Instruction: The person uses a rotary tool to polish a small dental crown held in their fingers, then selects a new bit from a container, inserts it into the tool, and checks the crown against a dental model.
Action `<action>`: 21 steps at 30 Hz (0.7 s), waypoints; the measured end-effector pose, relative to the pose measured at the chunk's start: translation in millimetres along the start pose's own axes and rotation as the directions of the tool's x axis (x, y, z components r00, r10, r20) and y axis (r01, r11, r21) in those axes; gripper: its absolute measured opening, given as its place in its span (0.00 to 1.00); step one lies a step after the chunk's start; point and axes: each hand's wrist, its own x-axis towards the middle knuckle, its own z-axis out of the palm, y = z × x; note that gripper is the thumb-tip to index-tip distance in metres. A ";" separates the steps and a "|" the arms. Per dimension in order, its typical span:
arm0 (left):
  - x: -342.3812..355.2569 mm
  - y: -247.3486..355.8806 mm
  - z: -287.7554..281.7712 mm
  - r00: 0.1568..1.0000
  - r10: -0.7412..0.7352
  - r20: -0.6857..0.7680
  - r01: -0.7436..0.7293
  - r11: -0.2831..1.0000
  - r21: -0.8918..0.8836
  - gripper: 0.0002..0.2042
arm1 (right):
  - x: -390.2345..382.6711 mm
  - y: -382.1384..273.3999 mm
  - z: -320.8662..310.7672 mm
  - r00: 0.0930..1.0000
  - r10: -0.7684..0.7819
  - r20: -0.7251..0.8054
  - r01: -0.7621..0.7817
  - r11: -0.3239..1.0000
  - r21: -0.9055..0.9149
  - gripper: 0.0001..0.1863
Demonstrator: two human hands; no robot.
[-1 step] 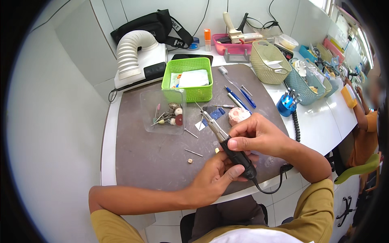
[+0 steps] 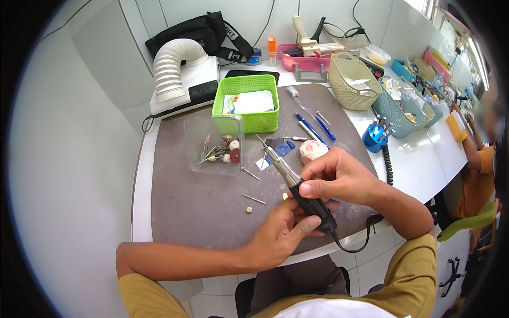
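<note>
Both hands hold a black and silver rotary handpiece (image 2: pixel 297 185), tilted toward the back left with a thin bit at its tip. My right hand (image 2: pixel 331 180) is closed on its upper part; my left hand (image 2: pixel 286 233) grips its lower end, near the cord. Beyond them lie a pink dental cast (image 2: pixel 313 151), blue and silver pens (image 2: pixel 321 127), a white brush (image 2: pixel 292 93) and a loose bur (image 2: pixel 253 199). A small beige piece (image 2: pixel 249 210) lies left of my hands. A clear box (image 2: pixel 201 159) holds several burs and polishing wheels.
The grey mat (image 2: pixel 180 206) carries a green basket (image 2: pixel 245 124). A white hose unit (image 2: pixel 175 79), black bag (image 2: pixel 196 37), pink tray (image 2: pixel 302 66), beige basket (image 2: pixel 352 90) and blue bur holder (image 2: pixel 374 140) surround it. At right sits another person (image 2: pixel 469 175) at the counter.
</note>
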 end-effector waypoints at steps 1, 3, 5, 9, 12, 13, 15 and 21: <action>0.1 -2.0 0.0 1.000 0.004 -0.003 -0.004 1.000 -0.004 0.18 | -0.9 -1.1 -0.5 1.000 0.003 0.004 -0.003 1.000 -0.004 0.17; 0.0 -5.2 -0.3 1.000 0.023 -0.015 -0.023 0.999 -0.024 0.18 | -2.6 -3.5 -0.7 1.000 0.007 -0.005 -0.007 1.000 -0.005 0.15; -0.6 -5.3 1.1 0.999 0.028 -0.024 -0.028 0.999 -0.023 0.18 | -4.7 -5.6 2.2 1.000 -0.011 -0.027 0.010 1.000 -0.028 0.15; 1.4 -8.6 2.8 0.996 0.065 -0.054 -0.066 0.998 -0.012 0.19 | -9.3 0.8 -0.8 0.977 -0.198 -0.075 0.166 0.938 -0.305 0.20; 2.7 -12.6 -1.1 0.982 0.175 -0.068 -0.174 0.984 0.025 0.19 | -18.1 -15.4 21.8 0.852 -0.484 -0.199 0.327 0.789 -0.520 0.22; 5.3 -13.3 -1.7 0.967 0.251 -0.035 -0.250 0.968 0.027 0.18 | -32.8 -16.0 24.5 0.811 -0.553 -0.189 0.351 0.720 -0.599 0.29; 2.7 -11.6 -1.9 0.959 0.283 -0.008 -0.280 0.954 0.108 0.19 | -65.2 -3.0 39.4 0.784 -0.602 -0.153 0.442 0.713 -0.544 0.23; 3.7 -4.4 3.8 0.865 0.465 0.188 -0.488 0.693 0.530 0.18 | -90.9 39.2 99.0 0.928 -0.155 0.339 -0.056 0.840 0.540 0.55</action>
